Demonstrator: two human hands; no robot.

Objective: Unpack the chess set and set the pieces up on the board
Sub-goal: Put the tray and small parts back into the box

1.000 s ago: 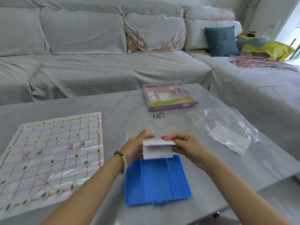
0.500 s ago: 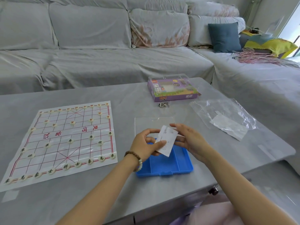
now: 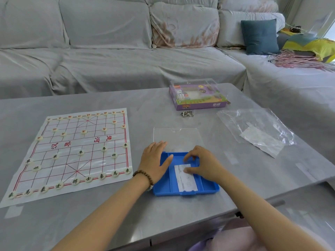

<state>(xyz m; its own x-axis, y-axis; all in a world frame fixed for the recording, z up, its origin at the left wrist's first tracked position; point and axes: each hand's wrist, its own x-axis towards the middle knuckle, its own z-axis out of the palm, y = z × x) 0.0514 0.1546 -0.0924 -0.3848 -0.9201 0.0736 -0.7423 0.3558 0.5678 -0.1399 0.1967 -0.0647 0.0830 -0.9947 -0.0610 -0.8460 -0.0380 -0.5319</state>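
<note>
A paper chess board (image 3: 72,153) lies flat on the left of the grey table (image 3: 90,220), with round white pieces (image 3: 88,178) standing on its lines. Near the front edge sits a blue compartment tray (image 3: 164,185) with a clear lid (image 3: 176,137) hinged open behind it. A folded white paper slip (image 3: 185,180) lies in the tray's middle compartment. My left hand (image 3: 154,163) rests flat on the tray's left rim, fingers straight. My right hand (image 3: 201,163) presses the slip's upper end down with its fingertips.
A purple game box (image 3: 197,96) stands at the back of the table, a small metal ring puzzle (image 3: 187,114) in front of it. A crumpled clear plastic bag (image 3: 257,131) lies to the right. A grey sofa runs behind and to the right.
The paper slip, held up between both hands before, now lies in the blue tray. My left hand has let go and rests on the tray rim.
</note>
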